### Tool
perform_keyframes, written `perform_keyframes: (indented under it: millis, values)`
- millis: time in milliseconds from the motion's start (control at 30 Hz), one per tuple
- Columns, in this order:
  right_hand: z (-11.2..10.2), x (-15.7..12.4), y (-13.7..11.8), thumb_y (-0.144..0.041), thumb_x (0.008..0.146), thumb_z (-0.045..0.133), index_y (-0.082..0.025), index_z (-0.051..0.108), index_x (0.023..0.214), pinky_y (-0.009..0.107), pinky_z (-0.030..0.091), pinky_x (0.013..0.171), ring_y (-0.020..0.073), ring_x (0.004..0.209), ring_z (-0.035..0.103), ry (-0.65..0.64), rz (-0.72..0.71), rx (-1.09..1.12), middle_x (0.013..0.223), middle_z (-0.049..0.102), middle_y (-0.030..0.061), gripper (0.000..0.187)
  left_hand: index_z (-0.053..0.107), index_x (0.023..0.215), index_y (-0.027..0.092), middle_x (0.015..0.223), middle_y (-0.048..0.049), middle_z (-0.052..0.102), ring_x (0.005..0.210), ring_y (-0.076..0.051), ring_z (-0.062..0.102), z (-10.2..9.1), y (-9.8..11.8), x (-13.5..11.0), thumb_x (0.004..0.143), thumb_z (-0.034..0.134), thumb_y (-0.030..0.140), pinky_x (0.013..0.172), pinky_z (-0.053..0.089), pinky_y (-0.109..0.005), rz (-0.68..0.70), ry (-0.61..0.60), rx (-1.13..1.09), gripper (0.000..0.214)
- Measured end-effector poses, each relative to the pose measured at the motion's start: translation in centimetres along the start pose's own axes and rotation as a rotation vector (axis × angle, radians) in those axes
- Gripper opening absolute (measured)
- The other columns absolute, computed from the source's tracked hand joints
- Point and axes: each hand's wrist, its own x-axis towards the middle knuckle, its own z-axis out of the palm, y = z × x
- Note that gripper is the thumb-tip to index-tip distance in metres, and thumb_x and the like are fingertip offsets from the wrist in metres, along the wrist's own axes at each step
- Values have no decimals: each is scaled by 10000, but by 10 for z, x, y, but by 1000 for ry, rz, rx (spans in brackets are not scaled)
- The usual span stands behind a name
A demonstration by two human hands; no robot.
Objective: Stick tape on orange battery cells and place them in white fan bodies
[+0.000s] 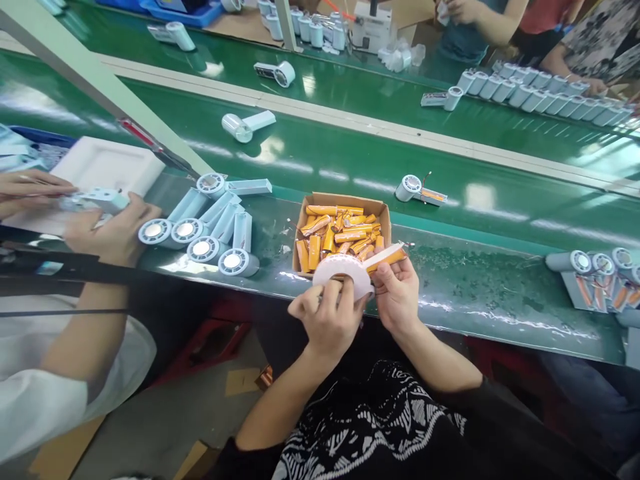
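Left hand (330, 321) is gripping the white roll (331, 267), right hand (399, 297) pinching an orange cell (393, 258) beside it. I'd keep the white strip (383, 254) above those fingers straight imo.

A white tape roll (336, 266) is held tilted, a pale strip (382, 254) lying along the slim orange-wrapped cylinder (392, 259) held slanting beside it

The green worktop (345, 147) gleams above grey floor (145, 433).
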Motion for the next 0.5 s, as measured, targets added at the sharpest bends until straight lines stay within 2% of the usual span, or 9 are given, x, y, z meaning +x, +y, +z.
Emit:
perform_keyframes:
  millis: [67,100,167,200,267,333,367,433,500]
  values:
    - [-6,13,-14,-397,797,920,-267,728,1128,381,684,934,231,1034,788,7,-70,-3,1178,807,67,404,775,1172,222,835,-80,695,936,-274,526,2,12,3,1031,684,525,941,360,-492,-17,11,-16,347]
    - [-12,24,-25,-378,809,917,-272,739,1108,358,682,937,210,1020,787,18,-148,6,1158,807,49,364,782,1145,226,838,-76,702,925,-266,530,4,14,7,1019,706,522,928,365,-484,-12,10,-16,330]
    - [-27,52,-51,-361,840,903,-304,759,1082,285,662,966,154,1052,775,87,-367,69,1158,798,-6,288,792,1151,233,925,-84,745,944,-265,551,9,8,21,997,743,510,918,382,-478,19,-36,0,320]
    - [-35,65,-62,-354,849,901,-324,765,1088,245,650,971,127,1080,768,126,-459,111,1175,791,-34,277,792,1179,235,1001,-92,764,975,-272,565,13,-1,30,983,762,506,926,394,-480,44,-97,6,336]
    - [-55,81,-74,-325,829,920,-360,766,1145,198,647,929,103,1083,769,154,-505,145,1184,786,-59,353,782,1247,232,1173,-110,769,1098,-303,586,19,-26,52,939,812,511,982,424,-493,110,-276,-28,417]
    - [-76,81,-72,-286,774,959,-367,755,1207,203,663,862,124,1031,790,139,-401,93,1144,798,-38,485,777,1285,237,1285,-110,749,1233,-319,577,24,-60,74,912,834,524,1066,445,-489,191,-441,-154,475]
    - [-88,76,-67,-270,738,980,-359,754,1213,220,675,831,145,1000,802,141,-342,59,1112,807,-19,533,781,1287,241,1300,-103,747,1265,-309,576,26,-79,86,938,803,520,1096,454,-472,209,-472,-220,448]
    - [-111,65,-55,-248,678,1006,-326,765,1172,267,696,786,194,964,819,181,-263,4,1060,819,24,554,789,1282,235,1286,-99,755,1257,-277,597,31,-120,112,1044,652,474,1117,469,-433,143,-450,-245,364]
    - [-131,57,-47,-224,624,1020,-315,779,1101,296,709,749,228,946,828,240,-240,-22,1031,823,35,542,794,1272,199,1277,-120,759,1219,-274,619,38,-166,142,1103,503,400,1114,471,-431,-11,-451,-83,392]
